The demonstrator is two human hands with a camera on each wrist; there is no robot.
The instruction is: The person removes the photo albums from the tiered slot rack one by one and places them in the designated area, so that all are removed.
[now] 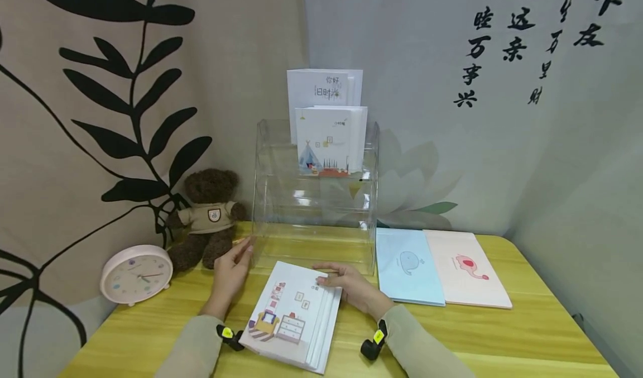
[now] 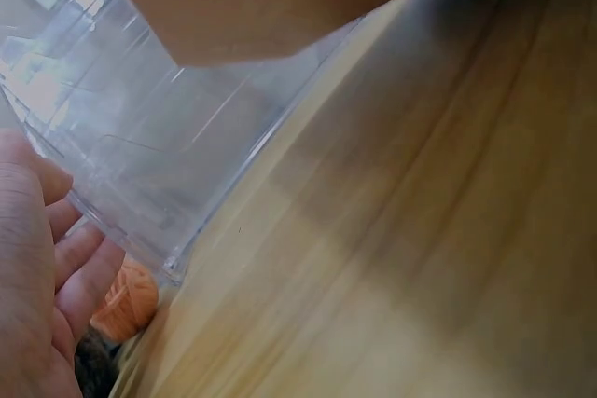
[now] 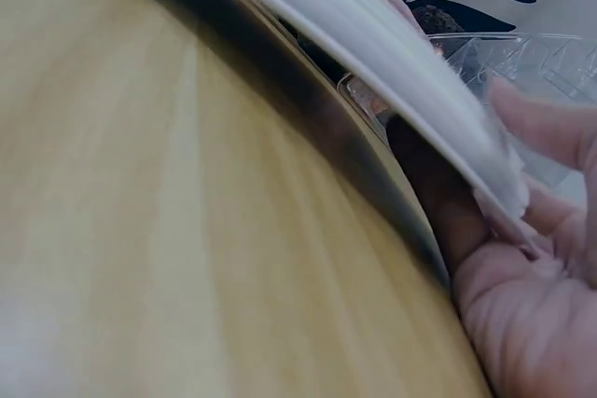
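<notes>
Soft, even indoor light filled the head view, which was mostly sharp: the table (image 1: 532, 339) bright yellow, the wall (image 1: 402, 43) a muted grey. White glints shone on the clear rack (image 1: 321, 213). The left wrist view was hazy, with broad, soft-edged shadows across the table, whitish glare on the rack at upper left, and a blurred brown shape (image 2: 280, 6) at the top. In the right wrist view, the booklets (image 3: 392, 53) looked smeared above a dark shadow.

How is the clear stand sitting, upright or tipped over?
Upright: the clear stand rests base-down on the table, and white booklets are propped in its upper tiers.
</notes>
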